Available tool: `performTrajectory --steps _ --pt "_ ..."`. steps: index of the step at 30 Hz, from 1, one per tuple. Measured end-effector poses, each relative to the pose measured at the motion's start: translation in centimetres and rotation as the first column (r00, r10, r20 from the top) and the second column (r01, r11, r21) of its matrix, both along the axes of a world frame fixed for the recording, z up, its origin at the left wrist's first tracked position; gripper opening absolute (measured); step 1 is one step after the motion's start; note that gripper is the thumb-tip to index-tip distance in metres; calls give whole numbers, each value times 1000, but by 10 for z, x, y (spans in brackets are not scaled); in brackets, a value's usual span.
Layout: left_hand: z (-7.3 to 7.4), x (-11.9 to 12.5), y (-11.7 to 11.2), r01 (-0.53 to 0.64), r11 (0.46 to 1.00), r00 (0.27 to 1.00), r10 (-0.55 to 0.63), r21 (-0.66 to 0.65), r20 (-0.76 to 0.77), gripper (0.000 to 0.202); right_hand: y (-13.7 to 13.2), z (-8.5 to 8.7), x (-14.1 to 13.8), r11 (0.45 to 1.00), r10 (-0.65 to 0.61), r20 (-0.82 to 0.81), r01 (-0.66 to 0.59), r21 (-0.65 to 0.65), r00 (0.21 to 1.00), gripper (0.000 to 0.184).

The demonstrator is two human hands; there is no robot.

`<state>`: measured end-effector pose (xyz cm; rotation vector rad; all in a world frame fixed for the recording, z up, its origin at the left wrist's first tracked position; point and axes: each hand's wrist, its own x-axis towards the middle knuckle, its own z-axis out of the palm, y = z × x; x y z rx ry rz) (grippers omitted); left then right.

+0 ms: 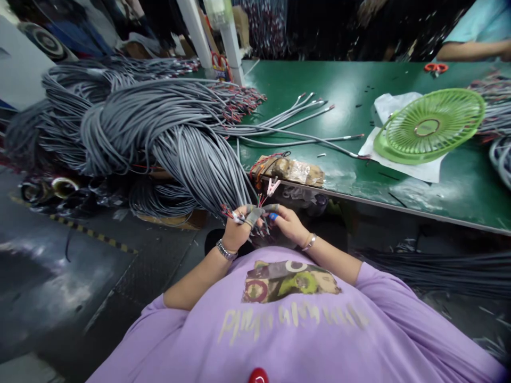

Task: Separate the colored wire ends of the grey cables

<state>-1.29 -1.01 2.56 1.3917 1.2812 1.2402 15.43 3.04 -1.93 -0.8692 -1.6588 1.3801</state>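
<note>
A large bundle of grey cables [159, 127] spills off the green table [351, 90] down toward my lap. My left hand [238, 230] is closed around the end of one grey cable, its fingertips in grey sleeves. My right hand [288, 222], with a blue tip on one finger, pinches the thin red and coloured wires [261, 201] that fan out of that cable end. Both hands meet just below the table's near edge. A bracelet sits on each wrist.
A green fan grille [431, 125] lies on white paper at the right of the table. A taped cardboard piece [295, 170] with a pink clip [273, 186] sits at the table edge. Loose cables [303, 139] lie mid-table. Another person's arm [471, 50] rests far right. Red scissors [436, 67] lie nearby.
</note>
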Motion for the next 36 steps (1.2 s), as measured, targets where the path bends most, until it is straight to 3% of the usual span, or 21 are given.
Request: performTrajectory --steps 4,9,12,15,17,19,24,28,36 --pt "3 3 -3 68 997 992 -71 -35 -101 23 -5 16 1 986 -76 -124 56 -155 989 31" --pt "-6 -4 3 145 989 965 -146 -21 -216 15 -5 22 -3 981 -96 -130 72 -180 987 28" --pt "-11 -13 7 206 978 941 -207 -32 -267 16 -2 29 2 994 12 -69 -19 -110 998 21" --pt "-11 -17 9 228 972 921 -232 -50 -313 15 0 41 6 996 50 96 -57 72 994 10" --pt "-8 -15 8 210 976 933 -219 -61 -287 17 1 46 5 989 33 126 -50 136 992 9" --pt "-5 -11 6 187 980 959 -197 -70 -203 21 0 45 2 996 20 61 -25 86 998 10" --pt "-8 -1 4 92 989 995 -86 -113 55 26 -2 35 -9 962 -61 -147 19 -271 987 25" --pt "-19 -3 5 26 992 990 -9 -121 142 23 -4 32 -13 900 -129 -230 16 -436 965 35" --pt "-28 -1 10 -100 984 972 128 -149 195 26 -2 31 -14 911 -186 -188 97 -401 964 36"
